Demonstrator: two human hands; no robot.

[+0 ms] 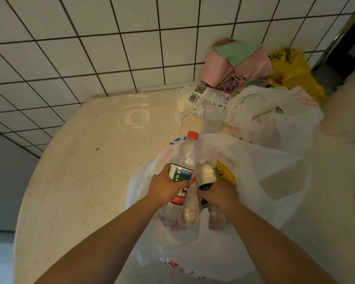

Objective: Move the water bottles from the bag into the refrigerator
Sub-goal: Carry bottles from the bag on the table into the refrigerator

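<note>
- My left hand wraps its fingers round a red-capped water bottle; my right hand grips a green-labelled bottle, both inside the white bag.
- I judge this the lifting-out step; next, raise both clear of the bag's mouth.
- Open tabletop lies at nine o'clock; another bag crowds one o'clock.

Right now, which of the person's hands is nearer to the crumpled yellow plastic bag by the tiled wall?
Right. The right hand grips a bottle inside the white plastic bag, on the yellow plastic bag's side; the left hand is farther away.
</note>
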